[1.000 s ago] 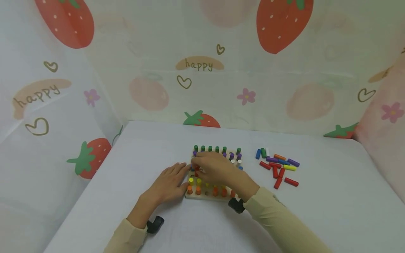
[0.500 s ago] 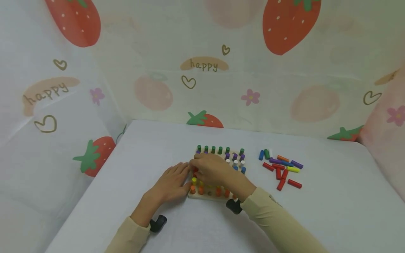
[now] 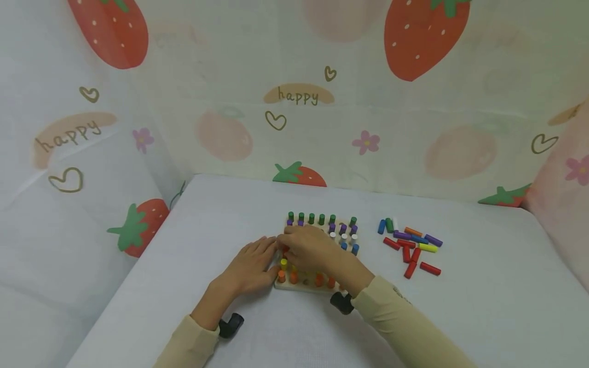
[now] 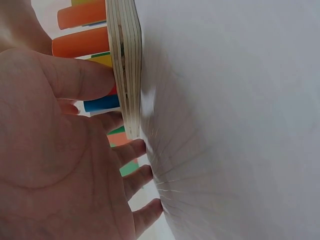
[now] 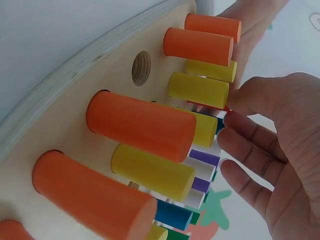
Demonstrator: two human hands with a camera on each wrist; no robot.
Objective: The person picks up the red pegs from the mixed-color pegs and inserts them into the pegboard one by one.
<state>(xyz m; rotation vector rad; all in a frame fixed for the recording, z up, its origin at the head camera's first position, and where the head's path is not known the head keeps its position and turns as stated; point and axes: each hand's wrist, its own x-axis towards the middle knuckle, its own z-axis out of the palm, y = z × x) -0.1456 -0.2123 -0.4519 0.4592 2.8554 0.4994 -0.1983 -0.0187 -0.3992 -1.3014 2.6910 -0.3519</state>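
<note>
A wooden pegboard (image 3: 301,289) lies on the table, with upright rows of green, purple, white, blue, yellow and orange pegs. My right hand (image 3: 309,248) reaches over its left side, thumb and fingers pinching a red peg (image 3: 285,251) in the row behind the yellow ones; the hand hides much of the board's middle. My left hand (image 3: 248,267) lies flat at the board's left edge. In the left wrist view its thumb (image 4: 82,79) touches the board's side and its other fingers are extended, tips on the cloth. An orange peg (image 5: 142,126) stands near an unfilled hole (image 5: 141,68).
Right of the board lies a loose pile of pegs, among them a red peg (image 3: 430,268), a yellow peg (image 3: 428,248) and a blue peg (image 3: 381,226). White cloth (image 3: 483,286) covers the table. A strawberry-printed curtain (image 3: 395,133) closes off the back and sides.
The head view has shifted slightly, moving the whole scene a little to the right. My right hand has edged left over the board, still at the red peg. The left hand keeps its place.
</note>
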